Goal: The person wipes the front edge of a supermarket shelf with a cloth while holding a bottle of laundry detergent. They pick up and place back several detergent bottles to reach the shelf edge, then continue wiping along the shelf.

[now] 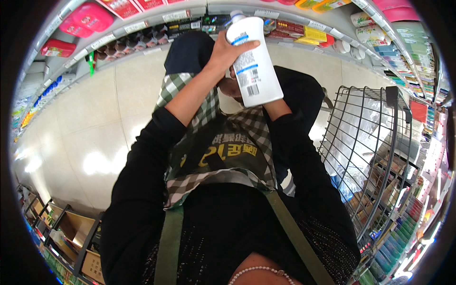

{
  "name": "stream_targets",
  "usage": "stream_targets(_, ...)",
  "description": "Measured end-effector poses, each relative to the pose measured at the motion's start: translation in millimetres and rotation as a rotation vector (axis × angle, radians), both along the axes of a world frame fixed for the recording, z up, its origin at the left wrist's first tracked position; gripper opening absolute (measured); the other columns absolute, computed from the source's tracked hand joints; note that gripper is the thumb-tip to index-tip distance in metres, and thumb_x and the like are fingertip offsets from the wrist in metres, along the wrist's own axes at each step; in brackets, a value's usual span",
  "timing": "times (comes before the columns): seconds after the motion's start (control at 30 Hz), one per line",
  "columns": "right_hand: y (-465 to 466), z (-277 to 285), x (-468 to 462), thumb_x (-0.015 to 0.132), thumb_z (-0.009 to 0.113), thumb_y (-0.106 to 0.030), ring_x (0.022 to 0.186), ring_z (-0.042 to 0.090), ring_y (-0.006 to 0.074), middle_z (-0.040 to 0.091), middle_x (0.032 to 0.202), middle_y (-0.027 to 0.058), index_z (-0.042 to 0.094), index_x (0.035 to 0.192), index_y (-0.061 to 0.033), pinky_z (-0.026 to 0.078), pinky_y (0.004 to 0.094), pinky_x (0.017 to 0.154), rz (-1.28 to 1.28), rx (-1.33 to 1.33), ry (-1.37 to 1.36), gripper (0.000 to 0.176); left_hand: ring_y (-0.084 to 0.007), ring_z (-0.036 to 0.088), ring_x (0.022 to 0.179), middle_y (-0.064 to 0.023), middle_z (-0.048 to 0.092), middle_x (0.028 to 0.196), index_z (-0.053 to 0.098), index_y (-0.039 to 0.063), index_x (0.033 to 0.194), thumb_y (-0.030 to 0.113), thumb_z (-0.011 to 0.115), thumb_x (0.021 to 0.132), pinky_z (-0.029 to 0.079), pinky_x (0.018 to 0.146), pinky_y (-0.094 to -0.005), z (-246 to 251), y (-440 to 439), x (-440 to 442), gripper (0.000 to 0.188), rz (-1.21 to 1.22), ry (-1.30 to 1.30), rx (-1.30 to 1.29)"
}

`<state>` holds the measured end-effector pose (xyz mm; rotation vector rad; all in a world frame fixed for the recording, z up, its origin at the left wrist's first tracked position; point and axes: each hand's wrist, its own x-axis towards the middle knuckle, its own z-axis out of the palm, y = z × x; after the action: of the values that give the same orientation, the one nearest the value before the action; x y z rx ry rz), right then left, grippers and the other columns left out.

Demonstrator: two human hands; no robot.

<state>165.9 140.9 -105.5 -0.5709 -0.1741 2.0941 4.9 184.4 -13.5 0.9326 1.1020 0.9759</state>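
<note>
A white plastic pump-type bottle [254, 60] with blue bands, small print and a barcode tilts in front of me, its pale cap towards the shelf. My left hand [228, 51] grips its upper part, thumb across the labelled face. Behind the bottle my right hand [276, 108] is mostly hidden; only the wrist shows clearly below the bottle's base, so its grip cannot be told. Under the bottle lie my knees in dark trousers [190, 53] and a checked apron [185, 83] bearing printed writing.
Ahead curves a store shelf [139, 26] with pink bottles [94, 16], dark boxes [183, 26] and yellow boxes [313, 35]. A black wire basket cart [359, 142] holding clear plastic stands close on the right. Cardboard boxes [76, 224] sit on a rack behind left. Pale floor tiles [89, 117] lie left.
</note>
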Motion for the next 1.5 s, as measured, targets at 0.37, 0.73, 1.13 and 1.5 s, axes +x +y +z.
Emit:
stream_targets(0.37,4.2,5.9,-14.9,0.097,0.042,-0.03,0.115,0.051,0.0258,0.047,0.13,0.0146,0.032,0.14,-0.0074,0.048,0.0367,0.091,-0.095,0.196,0.369,0.049,-0.0202,0.053,0.108,-0.0121,0.051,0.121,0.032,0.002,0.137,0.035,0.063,0.081,0.046,0.09,-0.0338,0.2,-4.2,-21.8,0.072,-0.147,-0.448,0.031)
stream_targets(0.73,-14.3,19.1,-18.5,0.097,0.042,-0.027,0.119,0.05,0.0255,0.045,0.134,0.0141,0.029,0.143,-0.0095,0.046,0.0366,0.094,-0.112,0.217,0.621,0.051,-0.02,0.044,0.12,-0.0111,0.049,0.129,0.038,0.001,0.135,0.042,0.057,0.088,0.032,0.103,-0.0339,64.4,36.7,-36.1,0.066,-0.277,0.199,0.372)
stream_targets(1.13,-4.6,33.4,-9.3,0.094,0.046,-0.025,0.116,0.052,0.0262,0.047,0.132,0.0136,0.03,0.142,-0.011,0.048,0.037,0.092,-0.129,0.218,0.636,0.052,-0.0213,0.059,0.08,-0.0144,0.06,0.096,0.048,-0.005,0.121,0.014,0.07,0.077,0.051,0.07,-0.0312,195.4,220.8,-13.1,0.052,0.323,0.698,0.936)
stream_targets(1.5,4.2,30.7,-7.1,0.091,0.049,-0.023,0.113,0.053,0.0268,0.048,0.13,0.0132,0.03,0.14,-0.0123,0.049,0.0374,0.089,-0.07,0.176,0.65,0.054,-0.0282,0.045,0.117,-0.0176,0.045,0.127,0.028,-0.004,0.134,0.016,0.077,0.063,0.034,0.101,-0.0332,178.6,315.0,-19.2,0.089,0.475,0.726,0.526)
